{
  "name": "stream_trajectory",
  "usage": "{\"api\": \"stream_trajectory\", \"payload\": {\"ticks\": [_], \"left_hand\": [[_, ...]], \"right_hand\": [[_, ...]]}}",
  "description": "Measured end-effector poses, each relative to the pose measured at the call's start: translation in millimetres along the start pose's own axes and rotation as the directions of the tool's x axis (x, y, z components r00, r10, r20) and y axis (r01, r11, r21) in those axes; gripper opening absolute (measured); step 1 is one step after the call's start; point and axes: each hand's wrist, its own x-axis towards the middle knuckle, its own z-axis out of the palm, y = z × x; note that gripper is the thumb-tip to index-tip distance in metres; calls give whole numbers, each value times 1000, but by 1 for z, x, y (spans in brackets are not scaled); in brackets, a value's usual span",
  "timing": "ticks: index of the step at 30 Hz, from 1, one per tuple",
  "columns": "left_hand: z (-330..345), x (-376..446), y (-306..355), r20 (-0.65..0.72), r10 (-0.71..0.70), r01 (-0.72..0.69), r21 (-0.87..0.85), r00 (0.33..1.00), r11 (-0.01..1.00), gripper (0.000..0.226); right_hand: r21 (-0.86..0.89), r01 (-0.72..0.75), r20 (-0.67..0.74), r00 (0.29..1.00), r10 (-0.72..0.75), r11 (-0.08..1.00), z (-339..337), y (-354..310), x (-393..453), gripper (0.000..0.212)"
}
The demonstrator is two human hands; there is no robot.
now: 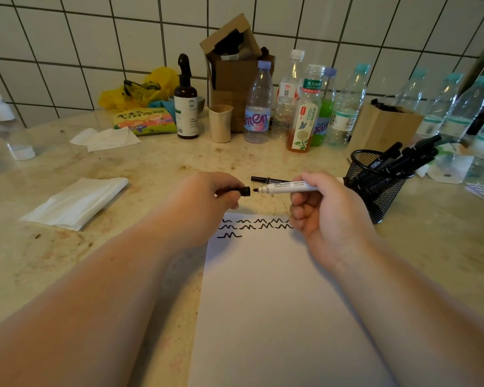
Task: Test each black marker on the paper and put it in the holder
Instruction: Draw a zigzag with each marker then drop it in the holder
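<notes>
My right hand (327,210) grips a white-barrelled black marker (285,187), held level with its bare tip pointing left. My left hand (204,202) pinches the marker's black cap (242,191), its open end facing the tip a short gap away. Both hover above the top edge of a white sheet of paper (271,303) that carries several black squiggles (252,226). A second black marker (266,180) lies on the counter just behind. To the right stands a black mesh holder (375,188) with several black markers (403,157) leaning in it.
Several plastic bottles (259,107) line the tiled back wall, with a brown pump bottle (185,101), a beige cup (220,122), cardboard boxes (235,71) and a snack bag (144,120). Folded tissue packs (76,202) lie at left on the marble counter.
</notes>
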Motion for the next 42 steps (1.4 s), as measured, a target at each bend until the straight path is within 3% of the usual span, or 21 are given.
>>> {"api": "stream_trajectory", "payload": {"ticks": [15,28,32,42], "left_hand": [[-3,-10,7,70,114,-124,159,991,980,23],[-12,-15,14,179,38,-32,-39,983,999,34],[-13,-15,15,212,29,0,-138,977,990,34],[-7,-13,8,91,185,-203,279,978,939,19]], "right_hand": [[-78,9,138,990,2,997,2,1,-6,38],[-100,195,341,928,-151,976,1,-2,-12,26],[-131,220,347,924,-163,967,0,-3,-10,24],[-170,176,304,945,-119,970,-2,4,-5,25]]}}
